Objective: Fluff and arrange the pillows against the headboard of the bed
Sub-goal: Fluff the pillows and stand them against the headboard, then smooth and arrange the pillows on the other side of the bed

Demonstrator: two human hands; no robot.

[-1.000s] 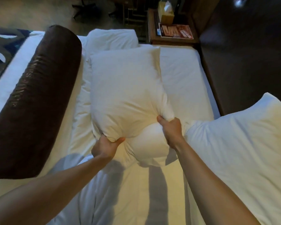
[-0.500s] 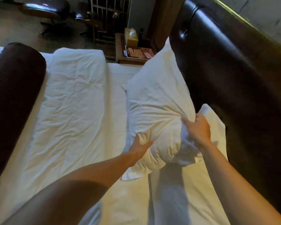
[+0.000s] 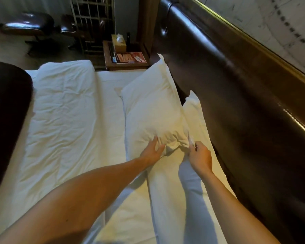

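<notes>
Bed with white fitted sheet (image 3: 111, 103) stands against a dark padded leather headboard (image 3: 236, 106). Lying on it: a plump white pillow (image 3: 151, 106) and a second flatter white pillow (image 3: 197, 120) along the headboard side, touching each other; a rumpled white folded duvet (image 3: 63, 110) across the middle; and a dark brown cylindrical bolster (image 3: 7, 110) at the left edge.

On our right the dark headboard (image 3: 236, 106) walls us in, with two white pillows, far pillow (image 3: 148, 103) and near pillow (image 3: 192, 182), pressed along it, so no gap to slip through there. Ahead, the nightstand (image 3: 127, 65) with its tissue box (image 3: 119, 42) blocks the far end. Leftward we've got open sheet (image 3: 111, 111), then rumpled duvet (image 3: 63, 120), then the dark bolster (image 3: 7, 120).
</notes>
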